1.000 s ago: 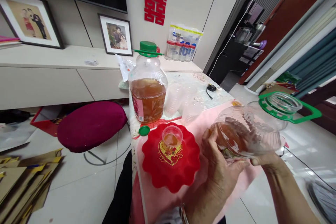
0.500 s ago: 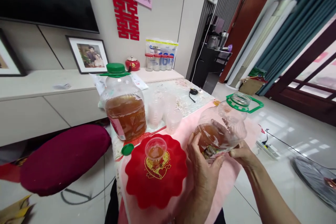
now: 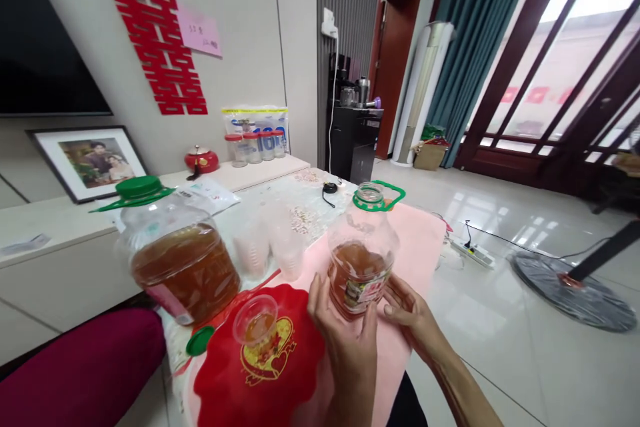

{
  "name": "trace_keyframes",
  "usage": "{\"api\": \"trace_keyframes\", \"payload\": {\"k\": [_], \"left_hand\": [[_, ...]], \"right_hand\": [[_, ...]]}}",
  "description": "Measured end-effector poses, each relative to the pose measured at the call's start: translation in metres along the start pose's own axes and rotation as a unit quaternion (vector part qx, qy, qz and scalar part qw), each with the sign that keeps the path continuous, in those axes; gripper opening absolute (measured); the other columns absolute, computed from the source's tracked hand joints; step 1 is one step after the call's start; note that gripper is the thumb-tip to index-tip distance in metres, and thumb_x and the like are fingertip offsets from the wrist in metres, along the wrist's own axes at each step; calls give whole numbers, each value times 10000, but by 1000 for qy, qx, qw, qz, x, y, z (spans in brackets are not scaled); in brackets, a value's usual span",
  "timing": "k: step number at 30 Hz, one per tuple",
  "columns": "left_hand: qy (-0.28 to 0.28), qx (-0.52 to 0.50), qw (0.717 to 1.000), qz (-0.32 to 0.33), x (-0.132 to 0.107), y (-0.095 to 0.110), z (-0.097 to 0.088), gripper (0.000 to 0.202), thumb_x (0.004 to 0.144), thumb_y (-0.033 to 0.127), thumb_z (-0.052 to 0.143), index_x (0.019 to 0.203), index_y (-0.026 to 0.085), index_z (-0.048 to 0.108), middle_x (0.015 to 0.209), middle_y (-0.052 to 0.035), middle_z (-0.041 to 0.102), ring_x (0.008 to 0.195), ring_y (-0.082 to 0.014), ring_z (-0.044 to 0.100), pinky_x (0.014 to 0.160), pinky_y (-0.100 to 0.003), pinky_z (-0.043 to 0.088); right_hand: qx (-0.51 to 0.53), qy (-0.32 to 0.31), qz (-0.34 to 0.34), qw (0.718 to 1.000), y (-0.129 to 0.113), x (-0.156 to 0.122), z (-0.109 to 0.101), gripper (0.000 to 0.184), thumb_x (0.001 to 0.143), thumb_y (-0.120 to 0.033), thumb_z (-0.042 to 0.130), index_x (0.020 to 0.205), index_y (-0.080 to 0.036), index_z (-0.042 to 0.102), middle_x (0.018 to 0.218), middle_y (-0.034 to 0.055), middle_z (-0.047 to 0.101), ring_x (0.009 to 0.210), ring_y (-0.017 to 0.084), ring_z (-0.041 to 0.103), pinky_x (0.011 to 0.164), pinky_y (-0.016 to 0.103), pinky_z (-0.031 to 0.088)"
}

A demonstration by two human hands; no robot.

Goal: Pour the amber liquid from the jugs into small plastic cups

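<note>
An uncapped clear plastic jug (image 3: 363, 267), part-filled with brown liquid and fitted with a green handle ring, stands upright on the pink cloth. My left hand (image 3: 345, 333) holds it low on the left side, thumb near the label. From the right, my right hand (image 3: 407, 307) grips the lower wall, some fingers hidden behind it. Left of my hands, a red scalloped tray (image 3: 295, 373) carries a clear plastic cup (image 3: 256, 320) with a little brown liquid. A loose green cap (image 3: 200, 341) lies at the tray's left edge.
A second, fuller jug (image 3: 185, 267) with a green cap stands at the left. Stacked clear cups (image 3: 287, 247) are behind the tray. A black tape measure (image 3: 329, 188) lies farther back. Red-lidded jars (image 3: 253, 147) line the cabinet. A maroon stool (image 3: 95, 373) is at lower left.
The jug in my hands has gone from tilted to upright, coming down onto the pink cloth. My right hand has shifted up its side. The camera view has turned right.
</note>
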State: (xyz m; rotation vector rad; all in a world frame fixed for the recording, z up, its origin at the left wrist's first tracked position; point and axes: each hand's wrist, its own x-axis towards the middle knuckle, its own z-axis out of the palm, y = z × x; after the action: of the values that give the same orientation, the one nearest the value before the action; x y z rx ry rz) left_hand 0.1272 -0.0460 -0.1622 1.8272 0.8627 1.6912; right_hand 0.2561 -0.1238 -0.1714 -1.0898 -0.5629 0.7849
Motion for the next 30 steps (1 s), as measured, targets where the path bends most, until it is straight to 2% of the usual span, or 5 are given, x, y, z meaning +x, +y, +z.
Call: {"api": "trace_keyframes", "payload": {"k": [8,13,16,21,30], "left_hand": [[-41,20,999,-9,19,7,-60,770,860,301,750,1535,241,382,1484,-154,491,1410,-318,509,1173,-535,485],[-18,53,990,-126,39,-12,-118,932,741,417,840,1536,240,387,1560,-174,422,1410,-378,520,1163,-624,489],[-26,110,978,-174,50,-21,-143,1000,700,448,849,1543,212,367,1581,-177,411,1477,-401,450,1229,-660,404],[-81,86,962,-247,59,-32,-148,1079,729,419,786,1606,180,204,1648,-188,348,1552,-334,363,1297,-573,332],[-146,32,937,-316,67,-46,-137,1153,733,315,745,1637,226,34,1529,-159,496,1369,-263,569,1190,-474,469]], "right_hand": [[7,120,12,993,16,-13,-8,778,603,-304,1000,1320,-235,707,1434,181,707,1365,382,638,1225,597,399],[12,170,37,985,20,-31,-14,751,573,-319,1020,1260,-249,723,1407,156,723,1291,365,683,1225,614,386],[11,194,39,980,22,-41,-17,683,595,-380,1007,1217,-258,754,1328,119,769,1158,305,746,1199,538,446],[-17,198,33,980,23,-54,-24,566,642,-442,977,1140,-243,798,1162,101,826,961,221,783,919,312,632],[-83,165,44,982,17,-76,-28,530,656,-472,959,1104,-227,819,1028,111,834,933,240,777,809,268,651]]}}
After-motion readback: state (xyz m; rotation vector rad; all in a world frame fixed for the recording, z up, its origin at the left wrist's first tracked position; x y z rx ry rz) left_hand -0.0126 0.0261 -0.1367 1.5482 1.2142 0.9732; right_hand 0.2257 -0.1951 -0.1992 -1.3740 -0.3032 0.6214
